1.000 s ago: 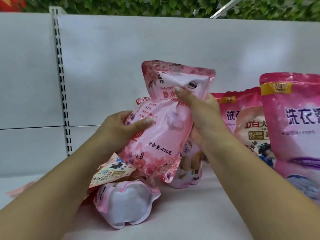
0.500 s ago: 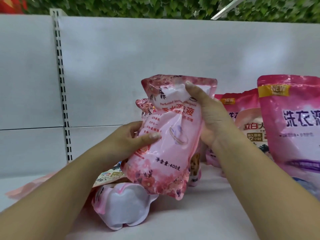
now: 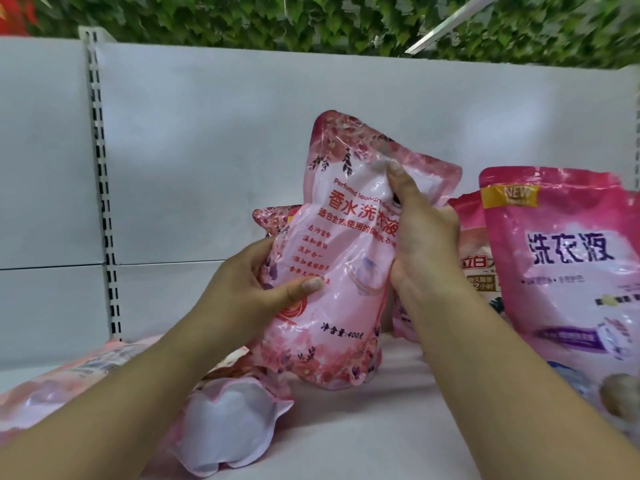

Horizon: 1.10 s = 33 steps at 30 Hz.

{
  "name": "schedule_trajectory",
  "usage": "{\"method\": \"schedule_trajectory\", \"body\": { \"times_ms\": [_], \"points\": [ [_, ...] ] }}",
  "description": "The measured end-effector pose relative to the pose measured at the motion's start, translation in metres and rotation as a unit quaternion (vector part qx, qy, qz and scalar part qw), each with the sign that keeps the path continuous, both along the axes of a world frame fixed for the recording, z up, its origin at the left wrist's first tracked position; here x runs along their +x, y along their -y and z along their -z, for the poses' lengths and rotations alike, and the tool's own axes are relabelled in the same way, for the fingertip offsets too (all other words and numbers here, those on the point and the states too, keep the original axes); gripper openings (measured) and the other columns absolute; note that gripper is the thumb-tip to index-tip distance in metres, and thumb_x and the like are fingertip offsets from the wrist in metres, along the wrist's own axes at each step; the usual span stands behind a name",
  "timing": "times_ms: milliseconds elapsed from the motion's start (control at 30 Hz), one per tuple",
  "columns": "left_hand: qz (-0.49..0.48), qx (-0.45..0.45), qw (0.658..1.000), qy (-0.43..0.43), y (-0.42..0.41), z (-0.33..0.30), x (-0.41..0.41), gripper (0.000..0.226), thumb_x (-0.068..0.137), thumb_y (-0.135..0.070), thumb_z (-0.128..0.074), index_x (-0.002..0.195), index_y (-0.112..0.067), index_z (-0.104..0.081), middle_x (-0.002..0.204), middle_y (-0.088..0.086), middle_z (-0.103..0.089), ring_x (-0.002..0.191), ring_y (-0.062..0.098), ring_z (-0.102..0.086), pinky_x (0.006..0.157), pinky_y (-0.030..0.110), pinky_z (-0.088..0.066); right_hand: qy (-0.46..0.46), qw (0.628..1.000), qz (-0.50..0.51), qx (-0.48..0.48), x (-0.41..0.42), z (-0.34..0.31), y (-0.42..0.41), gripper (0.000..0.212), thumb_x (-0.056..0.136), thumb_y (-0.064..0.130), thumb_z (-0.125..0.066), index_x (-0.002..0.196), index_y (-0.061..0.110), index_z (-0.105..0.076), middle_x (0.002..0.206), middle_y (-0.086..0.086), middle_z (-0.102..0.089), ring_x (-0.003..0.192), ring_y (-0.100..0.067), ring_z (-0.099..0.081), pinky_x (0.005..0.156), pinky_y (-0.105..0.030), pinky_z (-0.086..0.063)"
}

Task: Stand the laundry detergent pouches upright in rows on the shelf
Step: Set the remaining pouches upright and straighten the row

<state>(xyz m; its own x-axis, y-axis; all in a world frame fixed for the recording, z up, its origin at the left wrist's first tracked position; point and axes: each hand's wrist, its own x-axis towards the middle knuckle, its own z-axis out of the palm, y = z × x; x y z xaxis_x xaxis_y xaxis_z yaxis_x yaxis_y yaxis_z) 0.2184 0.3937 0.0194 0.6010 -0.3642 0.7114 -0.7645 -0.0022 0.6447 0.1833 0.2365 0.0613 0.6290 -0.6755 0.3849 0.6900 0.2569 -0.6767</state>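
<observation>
In the centre of the frame a pale pink, glossy plastic detergent pouch printed with red roses (image 3: 341, 258) is held nearly upright, its top leaning a little toward the right, with its bottom edge touching or just above the white shelf board (image 3: 398, 427); which of the two I cannot tell. The left hand (image 3: 249, 289) grips the pouch's left edge at mid-height, thumb pressed across the front and the other fingers hidden behind it. The right hand (image 3: 426, 237) holds the pouch's right side, its fingers (image 3: 398, 181) curled onto the upper front and denting the film near the top seal.

Directly behind the held pouch, the top corner of a second rose-printed pouch (image 3: 273, 220) shows at centre left. At the lower centre a pink pouch lies on its side on the shelf with its white gusseted base (image 3: 225, 424) turned toward the camera. At the lower left another pale pink pouch (image 3: 69, 382) lies flat, partly hidden by the left forearm.

On the right side of the frame a larger bright pink pouch with a yellow NEW banner (image 3: 568, 265) stands upright, and behind it, between it and the right hand, a similar pink pouch (image 3: 474, 258) stands partly covered.

The white back panel (image 3: 225, 133) with its slotted upright strip (image 3: 100, 168) fills the upper half, and green foliage (image 3: 277, 19) runs along the top edge.
</observation>
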Motion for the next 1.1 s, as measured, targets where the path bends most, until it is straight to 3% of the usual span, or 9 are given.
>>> {"method": "schedule_trajectory", "body": {
  "times_ms": [200, 267, 333, 467, 567, 700, 833, 967, 1100],
  "points": [
    [-0.022, -0.126, 0.991, -0.048, 0.003, 0.0, 0.01, 0.01, 0.074, -0.022, -0.069, 0.076, -0.028, -0.061, 0.06, -0.019, -0.069, 0.055, -0.001, -0.063, 0.056, 0.016, -0.054, -0.091, 0.969, -0.133, -0.189, 0.007, 0.003, -0.004, 0.098, 0.049, 0.056, -0.076, 0.13, 0.014, -0.043, 0.119, -0.011, -0.063, 0.102, -0.031, -0.064, 0.091, -0.05, -0.049],
    [-0.035, -0.163, 0.984, -0.059, 0.002, -0.001, 0.012, 0.008, 0.076, -0.026, -0.067, 0.079, -0.029, -0.06, 0.065, -0.013, -0.07, 0.058, 0.0, -0.064, 0.061, 0.023, -0.056, -0.125, 0.941, -0.185, -0.255, 0.009, 0.009, -0.013, 0.09, 0.05, 0.054, -0.075, 0.126, 0.011, -0.049, 0.112, -0.011, -0.067, 0.098, -0.03, -0.066, 0.091, -0.049, -0.05],
    [-0.02, -0.168, 0.983, -0.074, -0.001, -0.004, 0.01, 0.011, 0.075, -0.034, -0.064, 0.082, -0.03, -0.057, 0.076, -0.01, -0.068, 0.06, 0.001, -0.066, 0.059, 0.024, -0.056, -0.123, 0.932, -0.16, -0.3, 0.01, 0.012, -0.02, 0.076, 0.053, 0.052, -0.073, 0.115, 0.013, -0.057, 0.104, -0.01, -0.07, 0.095, -0.029, -0.067, 0.089, -0.048, -0.051],
    [0.096, -0.137, 0.978, -0.127, -0.006, -0.012, 0.002, 0.037, 0.063, -0.045, -0.058, 0.094, -0.025, -0.055, 0.087, -0.002, -0.07, 0.069, 0.012, -0.071, 0.058, 0.027, -0.058, -0.079, 0.941, -0.084, -0.318, 0.0, 0.011, -0.027, 0.025, 0.073, 0.038, -0.069, 0.091, 0.02, -0.062, 0.093, -0.005, -0.071, 0.087, -0.023, -0.069, 0.083, -0.043, -0.055],
    [0.109, -0.127, 0.977, -0.133, -0.004, -0.011, 0.002, 0.023, 0.07, -0.037, -0.06, 0.09, -0.027, -0.058, 0.085, -0.003, -0.071, 0.068, 0.012, -0.071, 0.059, 0.027, -0.058, -0.07, 0.94, -0.023, -0.334, -0.007, 0.016, -0.022, 0.014, 0.075, 0.034, -0.069, 0.08, 0.026, -0.058, 0.082, 0.005, -0.067, 0.079, -0.015, -0.067, 0.078, -0.034, -0.056],
    [0.143, -0.071, 0.978, -0.133, 0.004, -0.005, 0.001, 0.034, 0.062, -0.038, -0.063, 0.093, -0.027, -0.059, 0.081, -0.005, -0.07, 0.064, 0.009, -0.069, 0.053, 0.023, -0.054, -0.069, 0.94, 0.009, -0.335, -0.018, 0.029, -0.008, 0.015, 0.074, 0.033, -0.069, 0.084, 0.028, -0.058, 0.077, 0.011, -0.067, 0.063, 0.0, -0.067, 0.062, -0.02, -0.057],
    [0.097, 0.075, 0.981, -0.148, 0.009, 0.008, 0.009, 0.037, 0.075, -0.032, -0.065, 0.11, -0.02, -0.059, 0.102, 0.005, -0.069, 0.084, 0.02, -0.069, 0.069, 0.033, -0.056, -0.153, 0.928, 0.009, -0.338, -0.021, 0.054, 0.002, 0.021, 0.077, 0.035, -0.065, 0.094, 0.025, -0.058, 0.089, 0.005, -0.066, 0.079, -0.012, -0.065, 0.075, -0.03, -0.056],
    [0.055, 0.207, 0.967, -0.137, 0.007, 0.013, 0.009, 0.02, 0.079, -0.031, -0.067, 0.097, -0.023, -0.063, 0.097, 0.001, -0.071, 0.073, 0.012, -0.069, 0.058, 0.023, -0.055, -0.233, 0.917, -0.04, -0.322, -0.024, 0.064, 0.004, 0.017, 0.081, 0.027, -0.065, 0.095, 0.024, -0.058, 0.088, 0.007, -0.065, 0.077, -0.01, -0.062, 0.068, -0.026, -0.051],
    [-0.052, 0.32, 0.946, -0.025, -0.002, -0.003, -0.004, 0.037, 0.075, -0.054, -0.057, 0.101, -0.028, -0.062, 0.094, -0.014, -0.063, 0.084, 0.006, -0.059, 0.068, 0.014, -0.043, -0.212, 0.921, 0.033, -0.326, -0.027, 0.06, 0.0, 0.057, 0.076, 0.028, -0.071, 0.123, 0.016, -0.041, 0.107, 0.009, -0.06, 0.101, -0.015, -0.056, 0.093, -0.036, -0.045]
  ]
}}
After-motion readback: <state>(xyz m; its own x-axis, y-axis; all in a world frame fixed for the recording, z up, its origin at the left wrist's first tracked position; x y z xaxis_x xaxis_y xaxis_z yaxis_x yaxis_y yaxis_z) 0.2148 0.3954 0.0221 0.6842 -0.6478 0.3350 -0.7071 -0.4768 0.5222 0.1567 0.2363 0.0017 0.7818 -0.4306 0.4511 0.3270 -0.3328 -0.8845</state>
